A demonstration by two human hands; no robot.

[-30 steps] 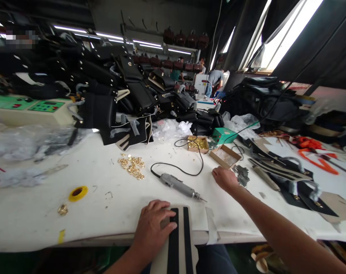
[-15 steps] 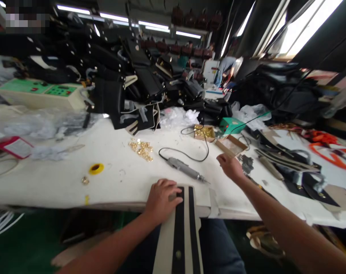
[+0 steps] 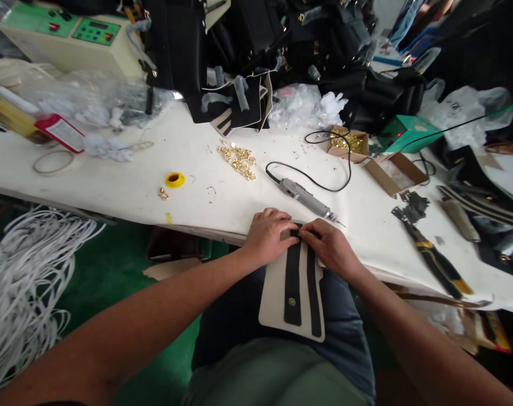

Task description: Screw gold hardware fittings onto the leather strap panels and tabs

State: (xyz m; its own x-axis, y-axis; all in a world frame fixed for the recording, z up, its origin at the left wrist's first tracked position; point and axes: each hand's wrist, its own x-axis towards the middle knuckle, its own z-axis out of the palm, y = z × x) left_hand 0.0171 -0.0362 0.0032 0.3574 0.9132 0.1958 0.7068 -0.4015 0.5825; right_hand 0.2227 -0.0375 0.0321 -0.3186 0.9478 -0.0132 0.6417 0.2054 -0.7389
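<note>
A beige panel with two black strips [image 3: 280, 287] rests on my lap, its far end against the table edge. One strip bears a small round metal piece near its lower end. My left hand [image 3: 267, 237] grips the panel's far end, thumb across the strip. My right hand [image 3: 330, 245] is closed in a pinch at the top of the same strip, touching close to the left fingertips; what it holds is hidden. Just beyond the hands lies a grey electric screwdriver [image 3: 305, 197], its bit pointing right, with a black cord.
Gold metal fittings [image 3: 239, 162] lie in a pile, left of which is a yellow ring [image 3: 175, 180]. To the right are an open cardboard box [image 3: 394, 175], dark metal pieces [image 3: 412, 206] and yellow-black pliers [image 3: 438, 262]. Black bags [image 3: 256, 34] are heaped behind.
My right hand has come back from beside the cardboard box to the top of the strip, near my left hand. The view has tipped downward, and more of the panel shows.
</note>
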